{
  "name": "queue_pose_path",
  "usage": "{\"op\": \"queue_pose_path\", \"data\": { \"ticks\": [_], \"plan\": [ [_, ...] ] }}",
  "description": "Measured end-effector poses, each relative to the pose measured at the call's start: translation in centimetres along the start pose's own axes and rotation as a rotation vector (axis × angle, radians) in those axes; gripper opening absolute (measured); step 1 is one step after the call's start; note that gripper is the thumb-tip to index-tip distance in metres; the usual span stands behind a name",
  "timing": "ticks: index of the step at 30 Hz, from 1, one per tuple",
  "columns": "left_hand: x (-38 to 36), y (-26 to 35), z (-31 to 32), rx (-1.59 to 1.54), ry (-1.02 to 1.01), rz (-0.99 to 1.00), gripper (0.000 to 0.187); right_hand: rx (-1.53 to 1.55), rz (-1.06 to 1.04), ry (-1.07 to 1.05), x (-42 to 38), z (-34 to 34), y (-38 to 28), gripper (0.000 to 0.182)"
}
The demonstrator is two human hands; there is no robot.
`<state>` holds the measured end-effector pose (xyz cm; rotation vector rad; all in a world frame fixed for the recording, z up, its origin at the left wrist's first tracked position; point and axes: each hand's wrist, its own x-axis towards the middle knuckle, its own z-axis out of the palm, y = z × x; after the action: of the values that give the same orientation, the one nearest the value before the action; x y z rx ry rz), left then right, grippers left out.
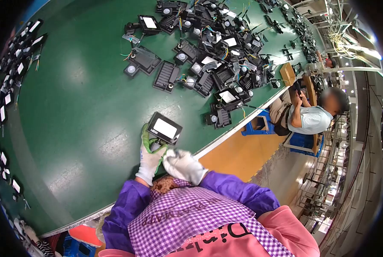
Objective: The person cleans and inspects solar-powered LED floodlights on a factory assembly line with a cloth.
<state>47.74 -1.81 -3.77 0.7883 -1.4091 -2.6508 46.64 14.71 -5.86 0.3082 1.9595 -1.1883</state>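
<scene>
A black LED floodlight (165, 128) with a pale rectangular front panel is in front of me at the near side of the table. My left hand (150, 152), in a white glove with green-coated fingers, is closed around its lower left side. A grey fitting (156, 145) sticks out below the floodlight, beside the left fingers. My right hand (183, 165), in a white glove, is just to the right of the left one, close below the floodlight. Its fingers look curled and are somewhat blurred; whatever they may hold cannot be made out.
A large heap of black floodlights (213, 60) with loose wires covers the far side of the green table (71, 107). More lights (20, 68) line the left edge. Beyond the table's right edge a person (311, 115) sits near a blue stool (260, 124) and a cardboard box (287, 74).
</scene>
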Motion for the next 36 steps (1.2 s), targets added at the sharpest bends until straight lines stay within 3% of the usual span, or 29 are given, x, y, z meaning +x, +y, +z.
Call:
{"op": "queue_pose_path", "data": {
  "ticks": [1,2,5,6,9,11,13,15,16,17,20,22,24,25,27,29,30,31,32,33,34,36],
  "plan": [
    [0.0,0.4,0.2,0.016,-0.001,-0.025,0.093,-0.203,-0.021,-0.016,-0.9,0.5,-1.9,0.034],
    [0.0,0.8,0.4,0.027,0.005,-0.046,0.094,-0.074,0.074,0.196,-1.7,0.4,-4.0,0.021],
    [-0.2,0.9,0.5,0.056,0.016,-0.083,0.098,0.577,-0.024,0.112,-2.8,-1.9,-6.2,0.035],
    [-0.3,0.8,0.7,0.049,0.029,-0.085,0.098,0.447,-0.044,0.225,-3.4,-2.1,-7.6,0.031],
    [-0.3,0.9,0.8,0.007,0.016,-0.072,0.1,0.119,0.074,0.236,-2.5,-1.5,-9.9,0.027],
    [-0.3,0.8,1.1,-0.012,0.018,0.003,0.1,0.166,0.056,0.169,-0.8,-1.1,-7.8,0.028],
    [-0.5,0.7,0.9,0.004,0.038,-0.051,0.099,0.19,0.07,0.119,-1.0,-1.8,-8.7,0.031],
    [-0.2,0.3,0.6,0.061,0.045,-0.081,0.099,-0.148,0.082,0.318,0.0,-2.1,-9.7,0.035],
    [-0.3,1.1,0.8,0.101,0.05,-0.102,0.098,-0.155,0.023,0.332,2.1,-2.9,-9.0,0.036],
    [-0.3,-0.2,0.3,0.085,0.037,0.002,0.098,-0.163,-0.04,0.343,4.2,-3.6,-8.4,0.037],
    [0.1,-0.6,0.0,0.094,0.005,0.032,0.094,-0.7,-0.076,0.401,3.7,-4.2,-13.1,0.032],
    [0.0,0.1,0.5,0.048,0.018,0.081,0.092,-0.807,-0.279,0.524,3.7,-3.4,-12.4,0.027],
    [0.4,0.8,-0.5,0.019,0.003,0.0,0.094,-0.897,-0.542,0.632,2.5,-3.0,-10.9,0.026],
    [0.9,1.7,-0.8,0.0,0.0,-0.034,0.095,-0.828,-0.553,0.591,2.1,-3.2,-10.1,0.027],
    [2.1,3.6,-3.3,0.071,0.17,-0.144,0.09,-0.678,-0.33,0.349,1.3,-4.3,-9.6,0.035],
    [4.9,7.6,-7.7,-0.015,0.178,-0.003,0.087,-0.534,-0.161,0.289,0.3,-5.3,-10.8,0.041],
    [6.6,10.4,-8.7,0.124,0.281,0.176,0.09,-0.544,-0.188,0.3,0.9,-5.8,-10.3,0.042],
    [9.1,12.3,-10.6,0.583,0.463,0.447,0.095,-0.518,-0.165,0.265,1.0,-6.3,-10.4,0.042],
    [11.7,14.3,-12.5,1.056,0.808,0.632,0.101,-0.492,-0.142,0.229,1.1,-6.7,-10.7,0.042],
    [12.0,18.5,-10.4,1.206,0.971,0.553,0.103,-0.47,-0.124,0.194,1.3,-7.0,-11.3,0.041],
    [13.3,20.7,-9.4,1.365,1.035,0.763,0.092,-0.456,-0.103,0.183,0.6,-7.0,-12.4,0.041],
    [14.1,23.0,-3.5,1.316,0.686,0.833,0.062,-0.52,-0.155,0.192,0.8,-7.0,-12.0,0.041]
  ]
}}
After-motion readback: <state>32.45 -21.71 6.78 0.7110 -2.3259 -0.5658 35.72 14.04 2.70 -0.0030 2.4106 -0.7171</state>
